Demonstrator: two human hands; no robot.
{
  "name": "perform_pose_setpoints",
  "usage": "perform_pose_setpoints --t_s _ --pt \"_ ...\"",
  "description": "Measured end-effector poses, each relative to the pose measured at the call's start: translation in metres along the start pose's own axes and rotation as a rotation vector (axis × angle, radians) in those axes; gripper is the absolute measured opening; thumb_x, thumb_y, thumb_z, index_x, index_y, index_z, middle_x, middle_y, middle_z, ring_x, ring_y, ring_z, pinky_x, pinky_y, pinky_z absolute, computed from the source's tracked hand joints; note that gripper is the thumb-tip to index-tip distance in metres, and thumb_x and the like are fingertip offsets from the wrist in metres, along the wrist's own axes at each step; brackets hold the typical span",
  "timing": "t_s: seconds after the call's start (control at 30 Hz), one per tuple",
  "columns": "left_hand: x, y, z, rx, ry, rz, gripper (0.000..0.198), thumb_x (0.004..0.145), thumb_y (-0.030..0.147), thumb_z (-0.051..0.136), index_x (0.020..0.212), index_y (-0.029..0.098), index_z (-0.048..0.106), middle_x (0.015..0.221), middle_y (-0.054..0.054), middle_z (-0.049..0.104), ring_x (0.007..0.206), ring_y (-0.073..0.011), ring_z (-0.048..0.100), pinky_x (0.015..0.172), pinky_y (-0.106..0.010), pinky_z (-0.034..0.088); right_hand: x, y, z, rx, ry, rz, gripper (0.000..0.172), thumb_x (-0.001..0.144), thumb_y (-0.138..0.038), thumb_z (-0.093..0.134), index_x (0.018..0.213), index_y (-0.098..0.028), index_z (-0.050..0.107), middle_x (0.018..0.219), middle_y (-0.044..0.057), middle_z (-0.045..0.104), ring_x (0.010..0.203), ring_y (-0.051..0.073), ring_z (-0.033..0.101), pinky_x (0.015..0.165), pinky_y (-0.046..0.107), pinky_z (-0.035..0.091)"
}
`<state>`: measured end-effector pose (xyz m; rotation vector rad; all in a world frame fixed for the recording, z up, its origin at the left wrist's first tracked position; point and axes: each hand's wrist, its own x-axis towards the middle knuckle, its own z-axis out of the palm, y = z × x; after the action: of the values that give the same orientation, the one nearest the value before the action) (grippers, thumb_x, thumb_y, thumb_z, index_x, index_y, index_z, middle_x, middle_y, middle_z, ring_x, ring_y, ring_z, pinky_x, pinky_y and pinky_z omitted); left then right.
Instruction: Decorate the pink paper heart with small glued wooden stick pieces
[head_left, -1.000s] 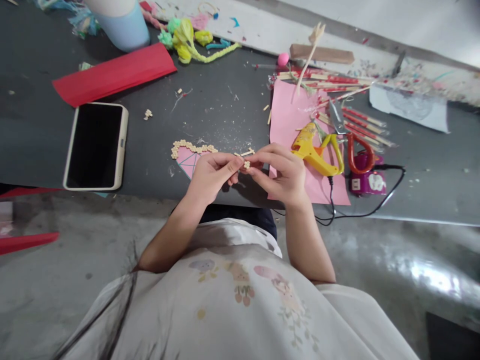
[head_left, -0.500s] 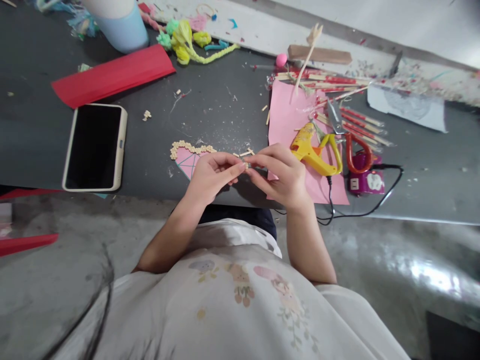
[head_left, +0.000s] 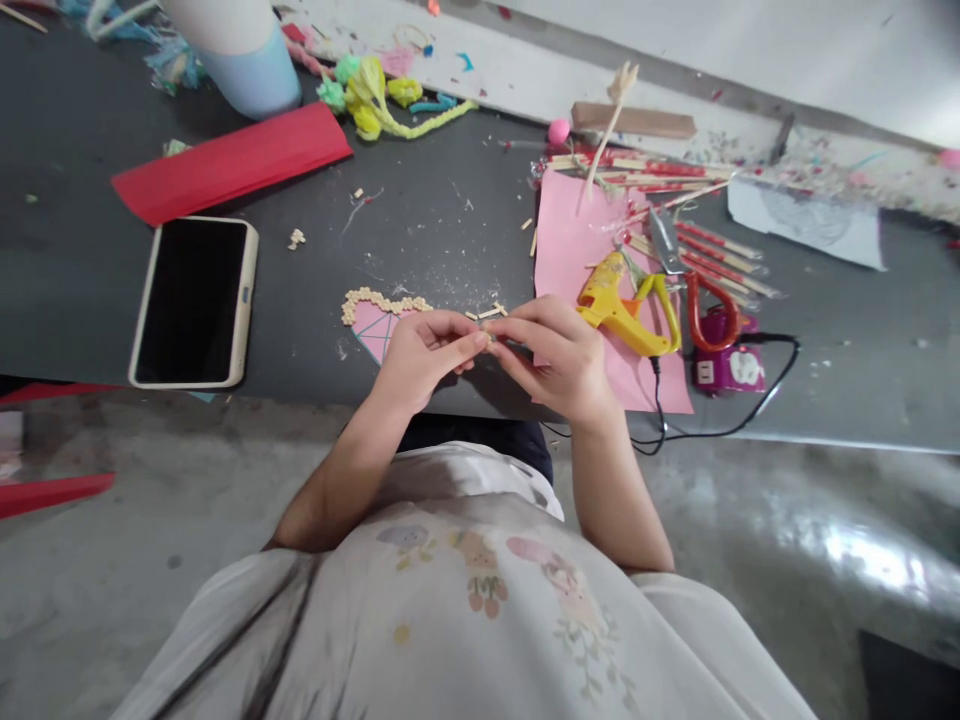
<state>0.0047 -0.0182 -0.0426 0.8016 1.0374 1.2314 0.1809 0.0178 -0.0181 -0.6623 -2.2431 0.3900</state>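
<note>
Two hands meet over the near edge of one dark table (head_left: pixel 435 225). The left hand (head_left: pixel 429 362) and the right hand (head_left: pixel 562 360) have thumbs and fingers pinched narrow, tip to tip, on one small pale wooden piece (head_left: pixel 489 338); the fingertips cover most of it, so its shape is hard to judge. The left hand also blocks the right side of one pink card (head_left: pixel 369 318), whose upper edge carries a single wavy border of pale bits (head_left: pixel 384 300).

Just beyond the fingertips lie a few short stick pieces (head_left: pixel 491 313), partly crossed. Two more slivers (head_left: pixel 526 224) sit farther off, near the pink sheet (head_left: pixel 559 240), and one small clump (head_left: pixel 297 239) lies toward the phone.

Close on the right hand's outer side, one yellow glue gun (head_left: pixel 619 305) rests on the pink sheet, its black cable (head_left: pixel 709 436) looping past the table's near edge. Beside it are one tool with a red loop handle (head_left: pixel 712 312) and one purple box (head_left: pixel 727 368). Two groups of wrapped sticks (head_left: pixel 720 250) spread behind, with one brown block (head_left: pixel 634 119) and one drawing on paper (head_left: pixel 810 222).

On the left stand one blue-and-white tumbler (head_left: pixel 251 65), one red sheet (head_left: pixel 236 165) and one phone (head_left: pixel 193 300), well apart from the hands.
</note>
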Motion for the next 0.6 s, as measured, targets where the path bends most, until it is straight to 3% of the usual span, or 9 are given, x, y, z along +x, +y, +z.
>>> perform_pose_setpoints --t_s 0.13,0.27,0.6 --pt "0.000 0.003 0.001 -0.051 0.069 -0.029 0.026 0.064 0.038 0.083 0.067 0.016 0.068 0.061 0.000 0.066 0.046 -0.0050 0.051 0.042 -0.017 0.037 -0.002 -0.001 -0.010 -0.017 -0.001 0.030 0.022 0.088 -0.023 0.066 0.110 -0.022 0.068 0.094 0.008 0.070 0.087 0.020 0.067 0.072 0.034 0.056" --pt "0.000 0.006 0.002 -0.122 0.122 -0.041 0.025 0.063 0.035 0.081 0.067 0.016 0.066 0.062 0.000 0.067 0.044 -0.0039 0.050 0.040 -0.016 0.035 -0.011 0.006 -0.028 -0.091 -0.018 0.114 0.007 0.089 -0.020 0.064 0.087 -0.019 0.071 0.079 0.006 0.068 0.074 0.017 0.064 0.068 0.032 0.054" --pt "0.001 0.006 0.001 -0.140 0.114 -0.037 0.027 0.063 0.037 0.082 0.068 0.015 0.065 0.063 0.000 0.067 0.045 -0.0028 0.049 0.042 -0.015 0.037 -0.032 0.018 -0.061 -0.223 0.014 0.286 0.012 0.087 -0.025 0.066 0.079 -0.020 0.073 0.074 0.005 0.069 0.067 0.017 0.063 0.059 0.030 0.050"
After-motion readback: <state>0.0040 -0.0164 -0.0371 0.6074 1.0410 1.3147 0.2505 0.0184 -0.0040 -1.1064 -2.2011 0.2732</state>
